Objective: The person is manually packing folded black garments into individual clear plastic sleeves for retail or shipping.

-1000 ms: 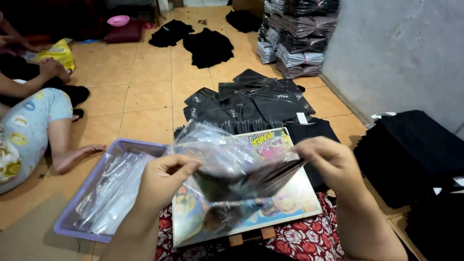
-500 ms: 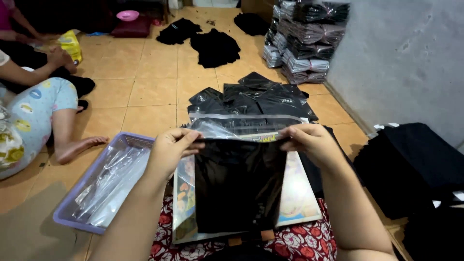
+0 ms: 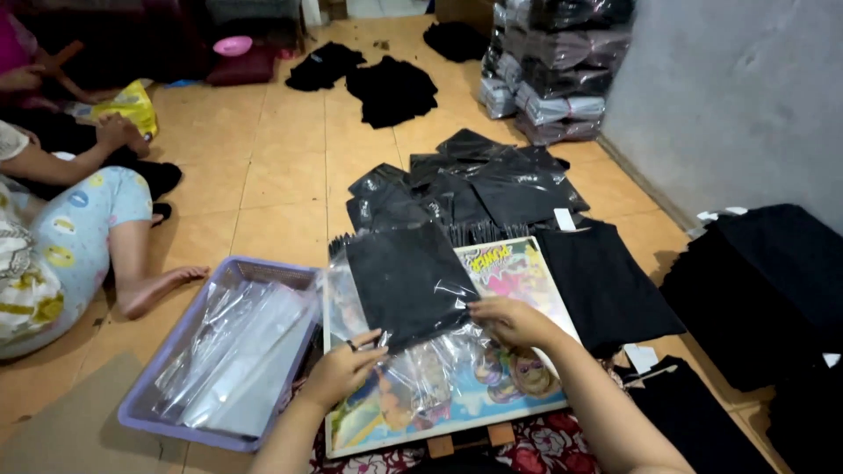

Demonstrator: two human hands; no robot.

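Hands: we pinch the near, open end of a clear plastic bag [image 3: 413, 351], left hand [image 3: 342, 373] at its corner, right hand [image 3: 514, 322] at its edge.
Bag contents: we see a folded black garment [image 3: 408, 281] inside.
Underneath: colourful cartoon board [image 3: 518, 263] on our lap.
Left side: purple basket [image 3: 149, 412] of empty clear bags.
Beyond: bagged black garments [image 3: 474, 180] on the tiled floor [image 3: 272, 175].

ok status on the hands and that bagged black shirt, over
Left hand and right hand pinching bag's open end. Bagged black shirt flat on colourful board. Nothing in the way.
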